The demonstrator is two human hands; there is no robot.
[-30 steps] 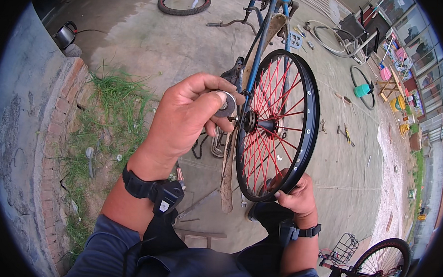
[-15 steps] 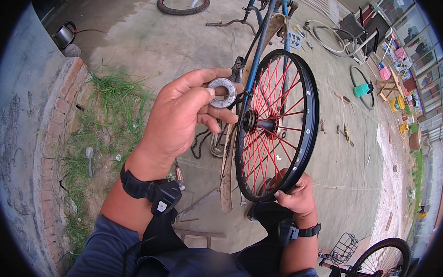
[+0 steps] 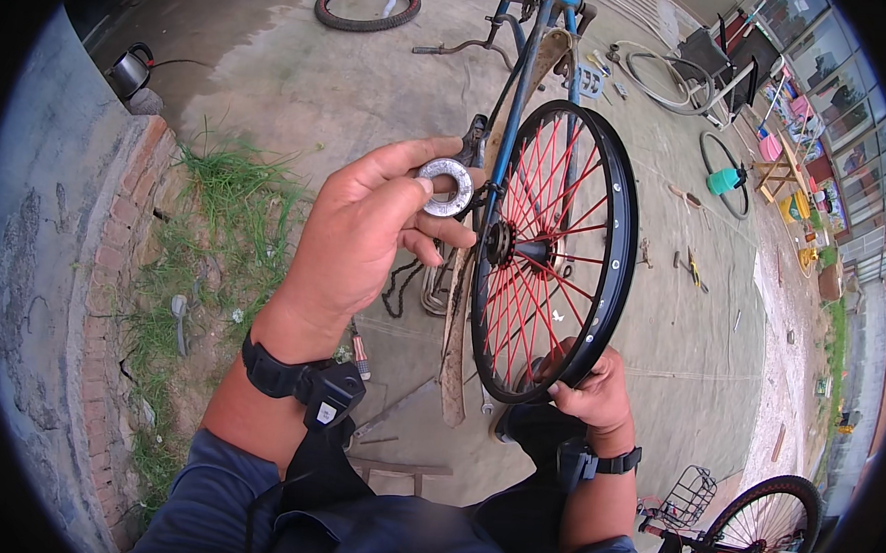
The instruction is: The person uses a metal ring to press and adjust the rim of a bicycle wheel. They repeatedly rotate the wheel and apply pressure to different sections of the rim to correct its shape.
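Observation:
Raised left of the wheel, my left hand [image 3: 350,227] pinches a grey metal ring [image 3: 433,202] between thumb and fingers. The ring has a wide round hole, through which a finger shows. My right hand [image 3: 594,393] grips the lower rim of a bicycle wheel [image 3: 619,256] with a black rim, red spokes and no tyre. The wheel stands upright, slightly tilted, its hub [image 3: 532,253] facing partly left. Just beyond it is a blue bicycle frame [image 3: 518,110], partly hidden by the wheel. A rusty, pale mudguard [image 3: 454,362] reaches down beside the wheel.
A loose tyre [image 3: 367,5] lies at the far left. Pliers [image 3: 697,272] and a screwdriver [image 3: 360,354] lie on the ground. Near right is another bicycle's wheel [image 3: 813,526]. A brick edge [image 3: 115,229] with grass runs along the left. A teal watering can [image 3: 725,181] stands farther right.
Almost nothing differs. The ring in my left hand is tilted very slightly, and the wheel stays in my right hand's grip.

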